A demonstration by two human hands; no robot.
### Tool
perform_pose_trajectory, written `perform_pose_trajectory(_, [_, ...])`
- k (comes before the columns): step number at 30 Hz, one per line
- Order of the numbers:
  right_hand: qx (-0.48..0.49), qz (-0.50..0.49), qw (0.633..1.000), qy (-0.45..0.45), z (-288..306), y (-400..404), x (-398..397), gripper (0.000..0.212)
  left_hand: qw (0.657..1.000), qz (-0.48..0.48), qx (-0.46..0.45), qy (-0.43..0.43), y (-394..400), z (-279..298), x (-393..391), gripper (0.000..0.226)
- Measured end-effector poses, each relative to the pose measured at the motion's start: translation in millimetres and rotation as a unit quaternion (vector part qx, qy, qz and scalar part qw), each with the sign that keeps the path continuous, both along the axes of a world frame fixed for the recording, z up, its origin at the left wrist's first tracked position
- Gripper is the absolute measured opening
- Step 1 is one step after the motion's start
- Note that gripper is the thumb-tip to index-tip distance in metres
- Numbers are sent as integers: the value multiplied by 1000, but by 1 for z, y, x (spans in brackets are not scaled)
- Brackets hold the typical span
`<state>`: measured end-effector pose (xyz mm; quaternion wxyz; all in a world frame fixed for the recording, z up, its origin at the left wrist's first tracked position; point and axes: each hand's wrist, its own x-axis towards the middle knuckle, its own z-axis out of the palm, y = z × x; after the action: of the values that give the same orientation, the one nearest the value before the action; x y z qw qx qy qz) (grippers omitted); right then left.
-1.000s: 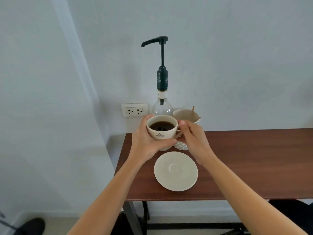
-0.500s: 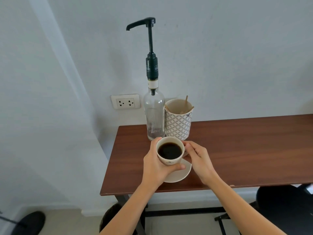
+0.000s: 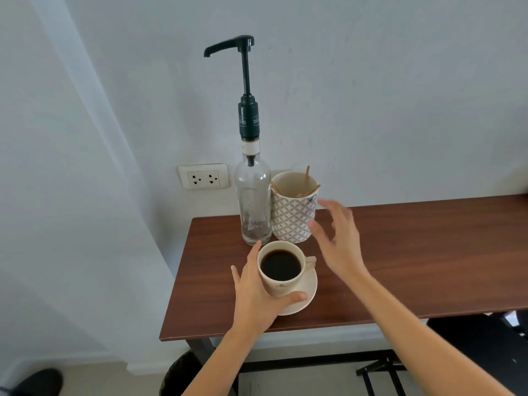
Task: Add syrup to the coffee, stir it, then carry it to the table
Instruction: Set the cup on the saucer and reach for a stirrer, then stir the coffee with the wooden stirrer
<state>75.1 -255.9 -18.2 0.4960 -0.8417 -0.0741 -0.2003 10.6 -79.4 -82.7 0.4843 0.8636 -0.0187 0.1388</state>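
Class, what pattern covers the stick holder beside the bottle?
Grey-and-white interlocking circles on the holder, clearest in the head view.

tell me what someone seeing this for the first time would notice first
Most likely the cup of black coffee on its saucer near the table's front left corner, with the left hand wrapped around the cup. Just behind it rises the tall clear pump bottle, its black spout pointing left, beside a patterned holder of wooden stir sticks. The right hand hangs open in the air near that holder, touching nothing.
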Motion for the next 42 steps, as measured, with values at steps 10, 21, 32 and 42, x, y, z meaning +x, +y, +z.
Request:
perform_pose_trajectory(10, [-196,33,980,23,61,-10,66,18,999,-4,-31,-12,-1,-2,0,106])
perform_pose_trajectory(21, [98,1,968,-229,152,-13,-12,17,999,-1,-49,-13,0,-1,-1,103])
perform_pose_trajectory(32, [-167,141,976,12,54,3,-30,17,998,-11,-62,-14,1,0,-3,102])
perform_pose_trajectory(42, [-180,203,963,-8,60,38,-24,27,999,-1,-41,-16,1,0,-2,102])
